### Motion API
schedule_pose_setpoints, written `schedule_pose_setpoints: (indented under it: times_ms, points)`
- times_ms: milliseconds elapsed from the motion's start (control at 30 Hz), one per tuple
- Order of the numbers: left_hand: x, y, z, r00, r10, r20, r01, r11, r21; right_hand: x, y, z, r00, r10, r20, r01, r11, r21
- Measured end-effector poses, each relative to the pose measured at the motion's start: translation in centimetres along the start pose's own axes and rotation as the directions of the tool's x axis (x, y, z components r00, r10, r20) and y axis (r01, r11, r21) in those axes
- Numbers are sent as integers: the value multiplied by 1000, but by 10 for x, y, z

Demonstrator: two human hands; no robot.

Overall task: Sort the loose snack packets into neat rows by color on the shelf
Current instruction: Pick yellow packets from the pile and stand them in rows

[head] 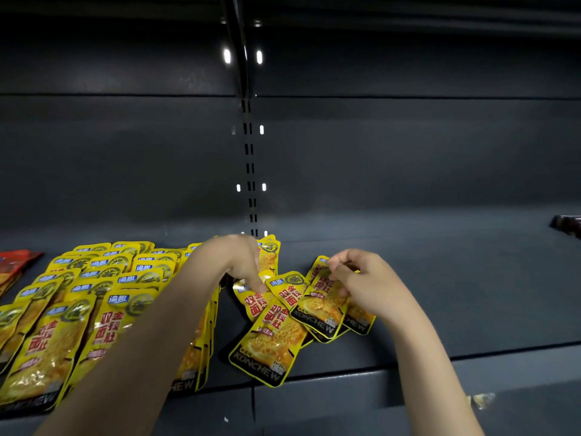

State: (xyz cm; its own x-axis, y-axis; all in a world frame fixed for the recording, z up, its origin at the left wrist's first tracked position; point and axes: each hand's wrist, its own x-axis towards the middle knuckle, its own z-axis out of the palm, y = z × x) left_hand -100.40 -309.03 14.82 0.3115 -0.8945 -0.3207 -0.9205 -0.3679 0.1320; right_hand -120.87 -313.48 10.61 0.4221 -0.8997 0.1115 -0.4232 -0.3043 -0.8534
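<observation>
Several yellow snack packets lie in overlapping rows (94, 297) on the left of the dark shelf (456, 294). A loose pile of yellow packets (276, 335) lies in the middle, fanned at different angles. My left hand (245, 265) reaches over the pile's left side, fingers bent down onto a yellow packet (248, 294) and pinching its top. My right hand (361, 278) is at the pile's right side, fingers curled round the upper edge of another yellow packet (320, 297).
Red packets (15, 265) lie at the far left edge of the shelf. A dark object (566, 225) sits at the far right. The slotted upright (250, 168) runs up the back panel. The shelf's front lip (377, 394) carries a small yellowish tag (482, 399).
</observation>
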Motion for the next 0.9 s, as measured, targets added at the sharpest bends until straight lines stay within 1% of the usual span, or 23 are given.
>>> schedule_pose_setpoints:
  times_ms: [167,267,367,433,533,633,667,700,733,800,867,900]
  points:
    - [-11,8,-10,978,6,-207,-22,997,-74,-1,7,-5,1000,25,6,-25,1000,-4]
    - [-19,13,-17,921,-40,-389,-14,991,-136,-2,10,-1,1000,17,21,-17,1000,3]
    - [-23,11,-17,813,-111,-571,-69,956,-285,-3,11,3,1000,-2,21,2,1000,1]
    - [-26,9,-12,731,-162,-662,-128,921,-367,-2,11,2,1000,-13,12,13,999,-34]
    - [-31,1,-3,597,-269,-756,-182,872,-454,0,6,-1,999,-22,30,24,998,-66]
    - [-39,-14,8,435,-346,-831,-252,839,-482,5,0,-3,998,-25,59,31,994,-108]
    - [-43,-18,12,395,-359,-845,-272,833,-481,7,-3,-3,998,-24,65,32,991,-129]
    - [-48,-23,15,374,-369,-851,-287,826,-485,9,-6,-3,997,-22,72,33,987,-155]
    - [-53,-27,19,376,-377,-847,-301,814,-496,10,-8,-2,997,-16,81,31,983,-180]
    - [-63,-32,27,435,-400,-807,-345,753,-560,12,-14,1,995,16,102,9,970,-244]
    - [-72,-34,35,516,-444,-732,-385,644,-662,13,-18,3,994,76,82,-45,942,-334]
    - [-75,-35,38,561,-481,-674,-399,556,-729,13,-19,4,993,112,43,-87,920,-382]
